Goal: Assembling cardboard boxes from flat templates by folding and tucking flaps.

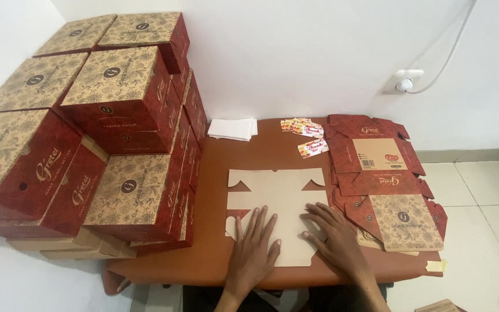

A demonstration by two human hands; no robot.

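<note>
On the brown table (215,231), both hands lie flat, fingers spread, gripping nothing: left hand (255,242) and right hand (333,234) press an unfolded cardboard box blank (275,193), beside stacked red boxes (116,133).

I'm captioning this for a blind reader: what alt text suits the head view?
Two bare hands, left hand and right hand, press flat on an unfolded cardboard box blank on a brown table. Assembled red and tan boxes are stacked at left; flat printed blanks lie at right.
</note>
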